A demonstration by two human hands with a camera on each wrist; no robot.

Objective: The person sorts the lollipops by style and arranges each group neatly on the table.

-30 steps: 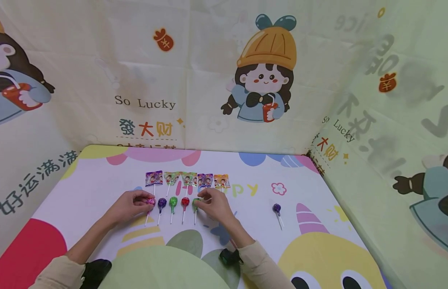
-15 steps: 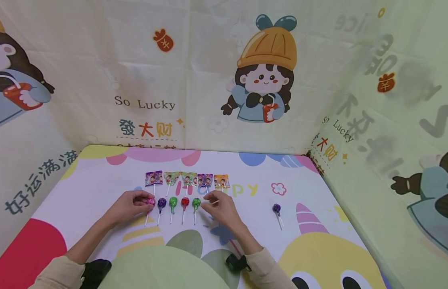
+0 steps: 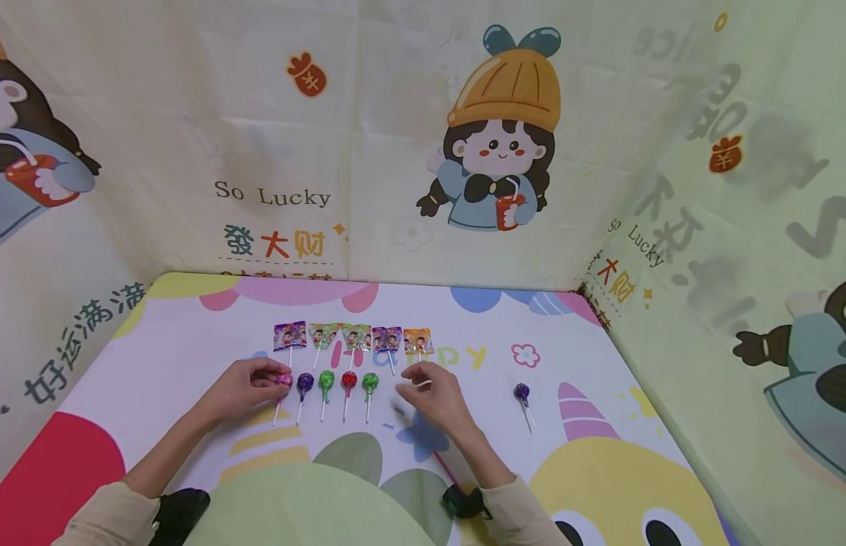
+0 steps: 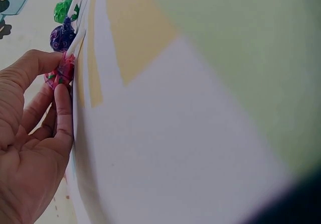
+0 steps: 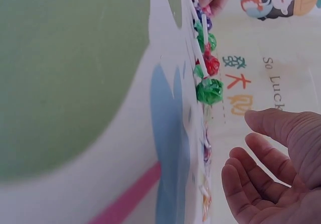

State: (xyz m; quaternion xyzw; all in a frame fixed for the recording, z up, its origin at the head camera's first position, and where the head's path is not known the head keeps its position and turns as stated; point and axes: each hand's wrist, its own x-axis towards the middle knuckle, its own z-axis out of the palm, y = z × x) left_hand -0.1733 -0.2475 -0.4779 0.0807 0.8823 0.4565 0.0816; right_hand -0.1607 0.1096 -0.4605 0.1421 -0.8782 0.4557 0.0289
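Observation:
My left hand [image 3: 248,388] pinches the head of a pink lollipop [image 4: 65,69] between thumb and fingers, at the left end of a row on the table. To its right in that row lie a purple lollipop [image 3: 305,383], a green lollipop [image 3: 326,381], a red lollipop [image 3: 350,381] and another green lollipop [image 3: 371,382]. Just right of the last green one, my right hand [image 3: 432,394] hovers with thumb and fingers apart, holding nothing. In the right wrist view its palm and loosely bent fingers [image 5: 273,158] show a gap to that green lollipop [image 5: 209,91].
Behind the row lie several flat-wrapped lollipops, from a purple packet [image 3: 289,335] to an orange packet [image 3: 418,341]. A lone purple lollipop [image 3: 522,393] lies farther right on the patterned table [image 3: 477,425]. A printed cloth [image 3: 388,152] hangs behind and at both sides.
My right hand has let go of the rightmost green lollipop and moved right, away from it. The left hand keeps its place on the pink lollipop.

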